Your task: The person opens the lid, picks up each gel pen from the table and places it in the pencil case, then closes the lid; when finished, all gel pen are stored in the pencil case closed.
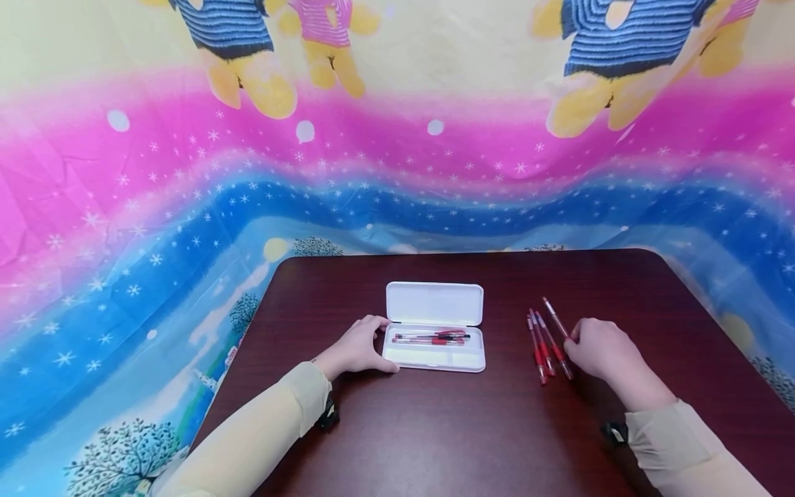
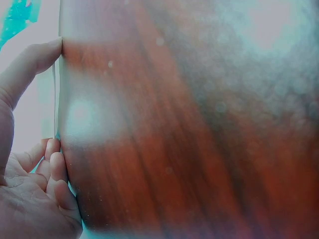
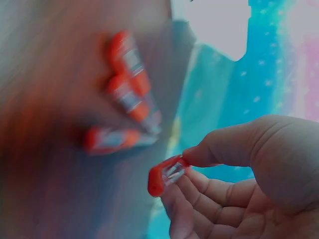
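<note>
A white pencil case (image 1: 435, 304) lies with its lid folded back on the table. Several red and black pens (image 1: 433, 339) lie in its rear compartment. My left hand (image 1: 359, 345) grips the left end of the case, thumb at the front corner and fingers at the back. In the left wrist view, the thumb and curled fingers show along the case's pale edge (image 2: 57, 94). My right hand (image 1: 599, 351) pinches a red pen (image 3: 167, 175) between thumb and fingers. Just left of that hand, three red pens (image 1: 537, 348) lie close together on the table.
The dark brown wooden table (image 1: 447, 428) has rounded far corners. Behind it and along both sides hangs a colourful cloth (image 1: 397, 159) printed with bears and snowflakes. The case's front compartments (image 1: 416, 355) show a bare white bottom.
</note>
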`<state>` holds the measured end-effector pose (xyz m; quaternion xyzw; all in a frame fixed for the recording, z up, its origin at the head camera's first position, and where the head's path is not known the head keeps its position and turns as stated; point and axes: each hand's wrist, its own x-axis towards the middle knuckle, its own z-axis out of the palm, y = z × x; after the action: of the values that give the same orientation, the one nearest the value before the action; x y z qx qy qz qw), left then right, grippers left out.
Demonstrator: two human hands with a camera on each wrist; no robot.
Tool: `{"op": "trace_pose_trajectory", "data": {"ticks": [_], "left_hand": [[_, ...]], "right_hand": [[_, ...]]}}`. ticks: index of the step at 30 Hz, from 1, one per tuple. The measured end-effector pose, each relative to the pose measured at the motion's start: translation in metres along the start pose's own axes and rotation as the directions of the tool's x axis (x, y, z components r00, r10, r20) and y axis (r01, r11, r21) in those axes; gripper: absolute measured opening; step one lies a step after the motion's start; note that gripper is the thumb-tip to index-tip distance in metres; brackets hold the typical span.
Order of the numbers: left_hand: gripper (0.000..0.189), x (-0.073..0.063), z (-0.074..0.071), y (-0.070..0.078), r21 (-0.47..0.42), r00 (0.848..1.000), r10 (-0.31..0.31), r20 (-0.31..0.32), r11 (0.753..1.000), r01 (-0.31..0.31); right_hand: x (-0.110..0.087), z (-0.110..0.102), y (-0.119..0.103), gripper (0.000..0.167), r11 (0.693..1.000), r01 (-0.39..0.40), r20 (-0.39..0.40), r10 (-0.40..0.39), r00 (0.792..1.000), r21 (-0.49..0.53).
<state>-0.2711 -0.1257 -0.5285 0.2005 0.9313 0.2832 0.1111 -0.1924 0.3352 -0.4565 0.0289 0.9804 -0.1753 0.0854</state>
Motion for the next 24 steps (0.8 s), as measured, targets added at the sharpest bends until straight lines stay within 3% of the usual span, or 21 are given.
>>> {"op": "trace_pose_trajectory", "data": {"ticks": [3, 6, 8, 10, 12, 15, 19, 24], "left_hand": [[0.099, 0.0, -0.001, 0.0, 0.001, 1.0, 0.002, 0.002, 1.0, -0.002], [0.099, 0.0, -0.002, -0.001, 0.0, 1.0, 0.008, 0.004, 1.0, -0.008], [0.099, 0.0, -0.002, -0.001, 0.002, 1.0, 0.01, 0.002, 1.0, -0.01], [0.099, 0.0, -0.003, -0.002, 0.004, 1.0, 0.005, 0.0, 1.0, -0.005], [0.099, 0.0, -0.003, -0.002, 0.005, 1.0, -0.003, 0.001, 1.0, 0.003], [0.098, 0.0, -0.002, -0.002, -0.001, 1.0, -0.004, 0.003, 1.0, 0.004], [0.098, 0.0, -0.001, -0.001, -0.001, 1.0, 0.005, 0.006, 1.0, -0.005], [0.097, 0.0, 0.0, 0.0, 0.005, 1.0, 0.003, 0.003, 1.0, -0.003]], "right_hand": [[-0.001, -0.001, -0.025, 0.022, 0.996, 0.082, -0.051, -0.081, 0.995, 0.024], [0.003, 0.002, -0.053, 0.019, 0.979, 0.205, -0.112, -0.203, 0.973, 0.01], [0.009, 0.007, -0.073, 0.015, 0.95, 0.309, -0.169, -0.311, 0.935, -0.04], [0.017, 0.015, -0.091, 0.009, 0.907, 0.405, -0.203, -0.421, 0.884, -0.115], [0.025, 0.025, -0.109, 0.008, 0.858, 0.481, -0.201, -0.511, 0.836, -0.182], [0.034, 0.039, -0.13, 0.014, 0.794, 0.549, -0.15, -0.595, 0.789, -0.263], [0.041, 0.054, -0.149, 0.015, 0.742, 0.58, -0.086, -0.638, 0.766, -0.337], [0.044, 0.068, -0.162, 0.011, 0.717, 0.59, -0.021, -0.642, 0.766, -0.371]]}}
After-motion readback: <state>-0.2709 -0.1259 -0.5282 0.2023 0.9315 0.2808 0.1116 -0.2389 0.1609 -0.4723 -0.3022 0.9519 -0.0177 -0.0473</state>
